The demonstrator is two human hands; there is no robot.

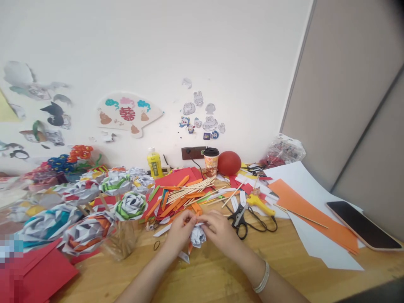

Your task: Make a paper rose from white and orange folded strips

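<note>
Flower [198,236] was over the surface [205,282] toward its front edge, pinched by the left hand [181,229] and the right hand [220,232]; scissors [239,216] lay to its right, sticks [191,192] lay nearer the back edge.

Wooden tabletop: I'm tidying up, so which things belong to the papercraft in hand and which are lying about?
Likely part of the job: white paper flower (in left hand and right hand); orange paper strips; wooden sticks; black-handled scissors; yellow glue gun.

Likely just lying about: yellow drink bottle; lidded cup; smartphone.
</note>
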